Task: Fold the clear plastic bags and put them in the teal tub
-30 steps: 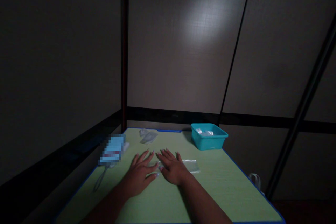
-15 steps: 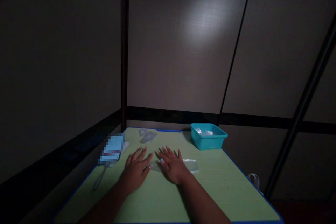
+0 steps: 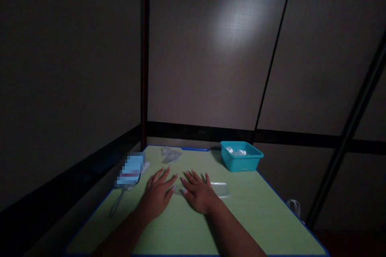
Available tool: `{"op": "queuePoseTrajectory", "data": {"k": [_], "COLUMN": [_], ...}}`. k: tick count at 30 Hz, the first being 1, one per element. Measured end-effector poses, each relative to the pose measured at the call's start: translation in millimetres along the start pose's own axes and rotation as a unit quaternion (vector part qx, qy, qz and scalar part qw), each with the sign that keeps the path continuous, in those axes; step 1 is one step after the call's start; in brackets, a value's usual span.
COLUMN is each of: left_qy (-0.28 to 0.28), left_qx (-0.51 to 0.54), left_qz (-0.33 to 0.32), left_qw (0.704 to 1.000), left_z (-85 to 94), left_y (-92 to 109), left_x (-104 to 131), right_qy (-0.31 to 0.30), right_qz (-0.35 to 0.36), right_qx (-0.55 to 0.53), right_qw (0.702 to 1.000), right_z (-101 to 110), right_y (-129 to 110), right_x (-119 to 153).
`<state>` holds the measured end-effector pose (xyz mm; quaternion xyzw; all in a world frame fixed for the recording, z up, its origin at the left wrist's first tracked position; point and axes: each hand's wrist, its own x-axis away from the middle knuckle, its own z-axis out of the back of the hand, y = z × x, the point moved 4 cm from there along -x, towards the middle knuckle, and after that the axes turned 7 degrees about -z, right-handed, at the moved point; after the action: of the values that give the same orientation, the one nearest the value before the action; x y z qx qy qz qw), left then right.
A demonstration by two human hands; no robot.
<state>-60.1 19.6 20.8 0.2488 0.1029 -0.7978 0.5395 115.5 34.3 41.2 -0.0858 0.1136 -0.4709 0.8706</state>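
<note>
A clear plastic bag or sleeve (image 3: pixel 221 189) lies flat on the light green table (image 3: pixel 253 221). My right hand (image 3: pixel 199 192) rests palm down over its middle with the fingers spread, hiding part of it. To the left, my left hand (image 3: pixel 158 194) is also flat with fingers apart, its thumb near the sleeve's left end. Whether that thumb touches the plastic I cannot tell. Neither hand grips anything. Behind the hands sits a crumpled, translucent plastic bag (image 3: pixel 171 155).
A turquoise basket (image 3: pixel 243 163) holding clear plastic pieces stands at the back right. At the left edge lies a phone (image 3: pixel 131 170) with a blurred screen and a strap (image 3: pixel 117 204). Dark panelled walls (image 3: pixel 199 68) rise behind and to the left.
My right hand's fingers have shifted very slightly over the sleeve. The whole view has drifted a little; otherwise both hands stay flat in place.
</note>
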Motion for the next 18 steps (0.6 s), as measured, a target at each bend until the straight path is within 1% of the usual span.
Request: {"op": "queuePoseTrajectory", "data": {"k": [3, 5, 7, 9, 11, 13, 18], "left_qy": [-0.019, -0.044, -0.076, -0.103, -0.112, -0.1, -0.029], "left_qx": [0.029, 0.047, 0.055, 0.061, 0.064, 0.06, 0.03], "left_qz": [-0.061, -0.084, -0.086, -0.083, -0.08, -0.073, -0.021], "left_qw": [0.998, 0.994, 0.992, 0.989, 0.988, 0.99, 0.999], "left_z": [5.1, 7.3, 7.4, 6.1, 4.5, 3.0, 0.4], "left_y": [8.7, 13.7, 16.4, 17.5, 17.2, 15.2, 5.7], "left_x": [0.4, 1.5, 2.7, 3.6, 3.6, 2.6, 0.0], "right_qy": [0.032, 0.052, 0.063, 0.064, 0.056, 0.051, 0.059], "right_qz": [-0.041, -0.078, -0.104, -0.113, -0.112, -0.105, -0.071], "right_qx": [0.014, 0.028, 0.038, 0.04, 0.039, 0.036, 0.031], "right_qw": [0.999, 0.995, 0.992, 0.991, 0.991, 0.993, 0.995], "right_z": [2.2, 2.8, 2.3, 1.3, 0.4, 0.6, 0.6], "right_y": [5.8, 12.0, 17.3, 19.9, 19.1, 15.1, 1.5], "right_x": [-3.3, -5.9, -7.9, -8.9, -8.7, -7.5, -5.1]}}
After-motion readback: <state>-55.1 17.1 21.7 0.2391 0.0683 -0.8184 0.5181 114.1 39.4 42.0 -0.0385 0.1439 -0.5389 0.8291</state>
